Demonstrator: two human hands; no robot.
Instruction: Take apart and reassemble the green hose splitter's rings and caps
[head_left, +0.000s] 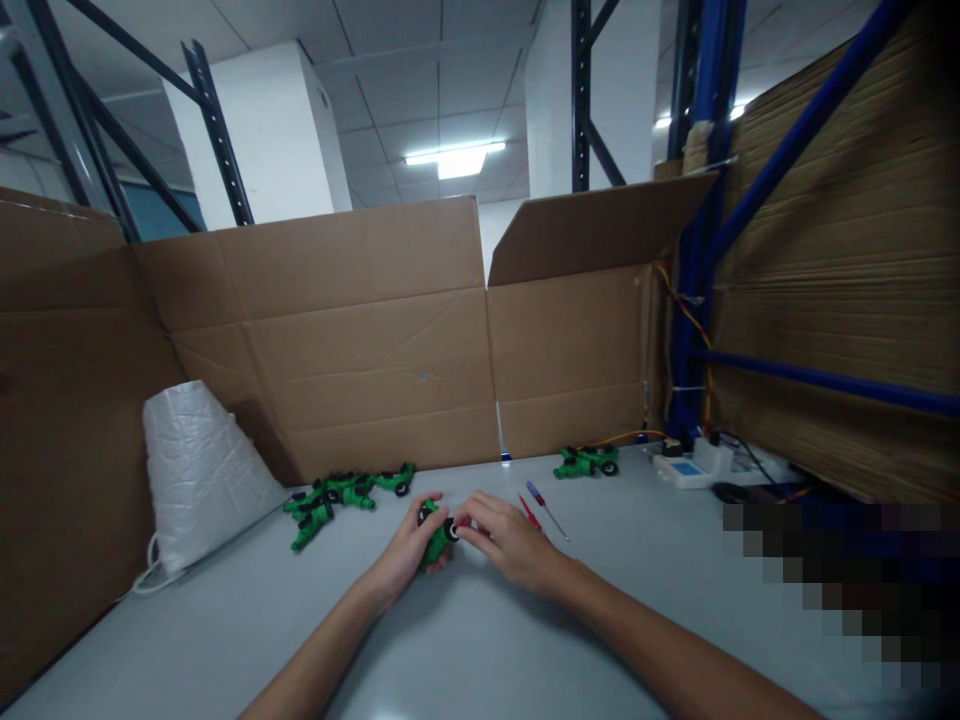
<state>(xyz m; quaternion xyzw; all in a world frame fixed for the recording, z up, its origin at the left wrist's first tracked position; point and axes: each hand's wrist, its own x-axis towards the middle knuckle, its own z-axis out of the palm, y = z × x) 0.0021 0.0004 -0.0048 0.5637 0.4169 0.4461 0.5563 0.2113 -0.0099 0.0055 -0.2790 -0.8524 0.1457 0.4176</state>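
Observation:
A green toy car point(435, 543) with black wheels is gripped in my left hand point(409, 545), fingers wrapped round its body above the table. My right hand point(510, 535) pinches with thumb and fingertips at a black wheel point(451, 529) with a pale hub, on the car's right side. Part of the car is hidden behind my fingers. Just beyond my right hand lie a red pen-like tool point(529, 512), partly covered by the hand, and a screwdriver point(547, 510) with a purple and red handle.
Several green toy cars point(341, 493) lie in a group at the back left, and more green toy parts point(586, 461) at the back right. A white wrapped bundle point(199, 480) stands left. Cardboard walls point(360, 350) enclose the table point(420, 650). A power strip point(686, 470) with cables sits right.

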